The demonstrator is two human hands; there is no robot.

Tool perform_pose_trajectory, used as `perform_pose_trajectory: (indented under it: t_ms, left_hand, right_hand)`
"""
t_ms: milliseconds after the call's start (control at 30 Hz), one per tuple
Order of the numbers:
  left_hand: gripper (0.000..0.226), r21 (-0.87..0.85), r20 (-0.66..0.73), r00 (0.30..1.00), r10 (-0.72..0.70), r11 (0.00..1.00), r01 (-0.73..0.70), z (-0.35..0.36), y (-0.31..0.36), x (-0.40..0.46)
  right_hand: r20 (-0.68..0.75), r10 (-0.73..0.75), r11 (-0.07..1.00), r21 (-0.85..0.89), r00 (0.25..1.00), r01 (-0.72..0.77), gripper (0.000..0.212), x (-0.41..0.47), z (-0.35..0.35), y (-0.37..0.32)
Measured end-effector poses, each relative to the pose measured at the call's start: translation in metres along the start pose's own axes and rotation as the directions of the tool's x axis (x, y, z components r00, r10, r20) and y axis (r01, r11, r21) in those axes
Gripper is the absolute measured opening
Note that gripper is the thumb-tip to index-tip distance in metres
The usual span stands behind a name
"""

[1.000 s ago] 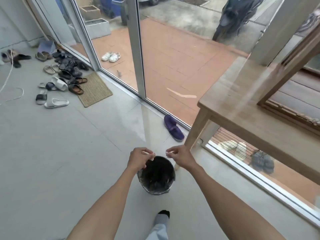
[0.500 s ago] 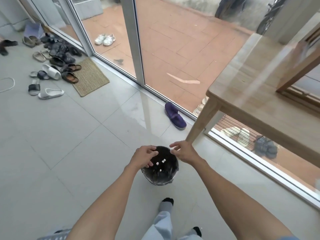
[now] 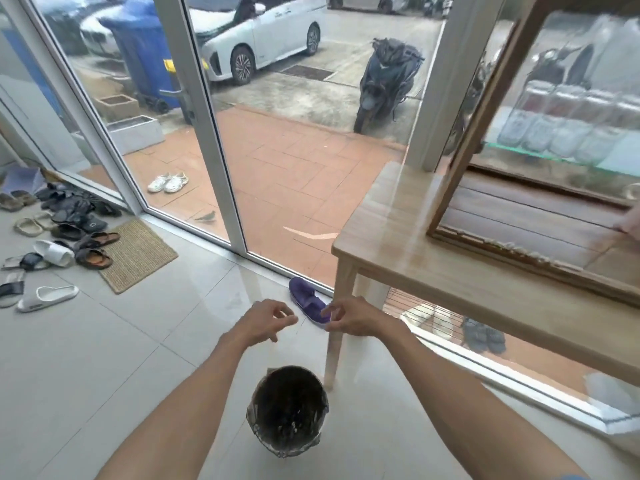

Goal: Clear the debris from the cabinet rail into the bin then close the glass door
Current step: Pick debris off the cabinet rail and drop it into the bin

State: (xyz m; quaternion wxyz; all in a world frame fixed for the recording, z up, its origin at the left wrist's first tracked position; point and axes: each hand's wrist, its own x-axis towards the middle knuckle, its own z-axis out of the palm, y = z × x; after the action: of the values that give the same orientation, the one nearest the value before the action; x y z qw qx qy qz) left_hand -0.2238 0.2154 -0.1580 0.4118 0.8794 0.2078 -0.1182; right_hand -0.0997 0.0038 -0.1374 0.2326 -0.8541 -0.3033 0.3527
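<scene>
Left hand (image 3: 265, 322): bare, raised above the floor, fingers loosely curled and spread, grasping nothing. Right hand (image 3: 353, 318): bare, level with the left and near it, fingers likewise slack and empty. Both forearms reach forward from the lower edge of the view

Round dark bin lined with crinkled plastic (image 3: 287, 410): upright on the pale tiled floor (image 3: 86, 375), below and nearer than both hands, just beside the pale wooden table leg (image 3: 337, 327); a few pale specks show inside

Light wooden table (image 3: 433, 271): right of the hands, bearing the wooden-framed glass cabinet (image 3: 485, 109). Cabinet rail (image 3: 519, 252): along the cabinet's lower front edge, strewn with a line of small pale debris (image 3: 498, 244)

Purple slipper (image 3: 308, 303): on the floor by the sliding door's white frame (image 3: 207, 126), beyond the hands

Woven mat (image 3: 135, 254) and scattered sandals (image 3: 52, 251): far left
</scene>
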Motion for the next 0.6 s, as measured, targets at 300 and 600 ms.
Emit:
perform_pose_trajectory:
  t_ms: [300, 600]
  left_hand:
    - [0.007, 0.101, -0.036, 0.912, 0.408, 0.910, -0.403, -0.034, 0.163, 0.022]
    - [0.009, 0.178, 0.016, 0.820, 0.573, 0.805, -0.566, 0.018, 0.270, 0.034]
  right_hand:
    - [0.032, 0.035, 0.985, 0.167, 0.999, -0.040, 0.043, -0.084, -0.121, 0.008]
    - [-0.372, 0.187, 0.969, 0.223, 0.909, -0.108, 0.030, -0.167, -0.197, 0.077]
